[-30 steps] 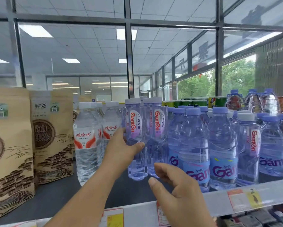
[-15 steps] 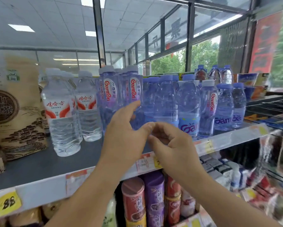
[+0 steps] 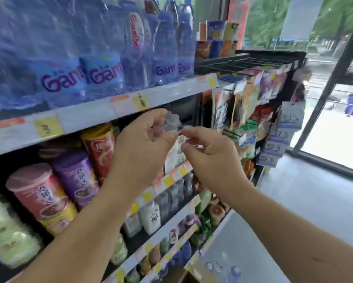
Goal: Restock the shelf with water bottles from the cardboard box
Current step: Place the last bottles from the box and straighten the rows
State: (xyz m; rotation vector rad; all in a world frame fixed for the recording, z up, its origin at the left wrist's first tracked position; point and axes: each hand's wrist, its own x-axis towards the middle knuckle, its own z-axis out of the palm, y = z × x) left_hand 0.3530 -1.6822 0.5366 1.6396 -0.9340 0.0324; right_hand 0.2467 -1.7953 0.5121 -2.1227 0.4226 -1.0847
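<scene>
A: Shop aisle: tiered shelving on the left, pale floor (image 3: 314,190) and glass wall (image 3: 338,123) on the right. Top tier?

B: Packed with blue-labelled water bottles (image 3: 102,72), upright, shoulder to shoulder, right up to the shelf edge (image 3: 86,114). Yellow price tags (image 3: 140,102) along that edge.

A: Below?

B: Lidded drink cups (image 3: 39,190), red and purple, in rows.

A: Hands?

B: Left hand (image 3: 145,139) up just under the shelf edge, fingers loosely curled, thumb out. Right hand (image 3: 210,154) just beside it, forefinger bent toward thumb, tips of both hands nearly meeting. Blurred; cannot tell whether anything pinched in either.

A: Further right?

B: Hanging snack packets (image 3: 245,103) at the shelf end. Low down, under the right forearm, a flap of the cardboard box (image 3: 192,274), with a few bottle caps (image 3: 234,270) showing just right of it.
</scene>
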